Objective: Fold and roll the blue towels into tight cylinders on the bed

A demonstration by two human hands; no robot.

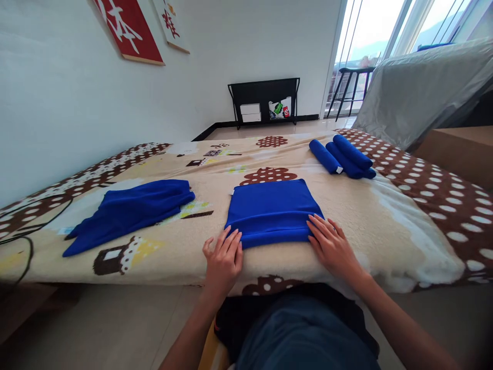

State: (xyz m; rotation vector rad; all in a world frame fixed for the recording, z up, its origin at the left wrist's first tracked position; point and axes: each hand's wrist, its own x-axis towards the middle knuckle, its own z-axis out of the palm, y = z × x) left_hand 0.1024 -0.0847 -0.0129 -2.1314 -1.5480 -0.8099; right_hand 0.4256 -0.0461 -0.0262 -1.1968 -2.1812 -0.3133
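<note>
A blue cloth (pixel 269 200), like a towel, lies flat in front of me on the bed, its near edge turned over into a thick fold. My left hand (pixel 224 254) rests on the near left corner, fingers stretched out over the fold. At the near right corner, my right hand (pixel 331 244) lies with its fingers extended on the cloth. Both hands are open and touch the folded edge. Farther right are several rolled blue cloths (pixel 324 155), placed close together. A crumpled blue cloth (pixel 131 210) lies loosely spread on the left.
The bed's patterned blanket (pixel 370 226) has brown borders with white dots. Black cables (pixel 29 257) lie at the left edge. Beyond the bed stand a black rack (pixel 265 92), a dark stool (pixel 352 85) and a sheet-covered object (pixel 427 87). A cardboard box (pixel 458 149) is at right.
</note>
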